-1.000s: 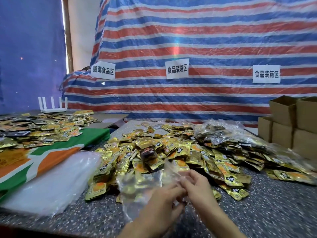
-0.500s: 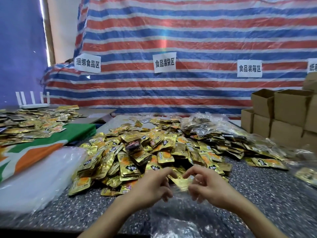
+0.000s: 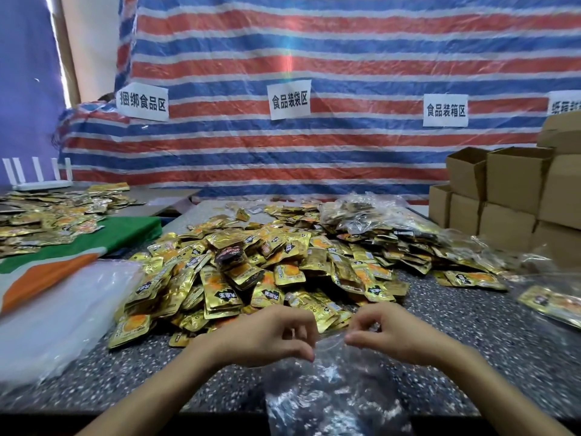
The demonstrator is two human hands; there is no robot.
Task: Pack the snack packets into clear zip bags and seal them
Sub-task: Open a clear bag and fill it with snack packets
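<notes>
A clear zip bag [image 3: 333,388] hangs over the front edge of the speckled table [image 3: 471,335], with nothing visible inside it. My left hand [image 3: 267,335] pinches the bag's top edge on the left. My right hand [image 3: 386,335] pinches the same edge on the right, a short gap between the two hands. Just beyond my fingers lies a big heap of gold snack packets [image 3: 251,272], with one dark packet [image 3: 231,254] on top.
A stack of clear zip bags [image 3: 56,319] lies at the left on a green, orange and white cloth [image 3: 47,265]. Filled clear bags [image 3: 377,221] lie at the back right, one more [image 3: 553,300] at the right. Cardboard boxes [image 3: 509,190] stand far right. More packets [image 3: 47,215] cover the left table.
The view has swung right and dipped. The clear bag came down from in front of the heap and now hangs over the table edge. My hands have drawn apart along its top.
</notes>
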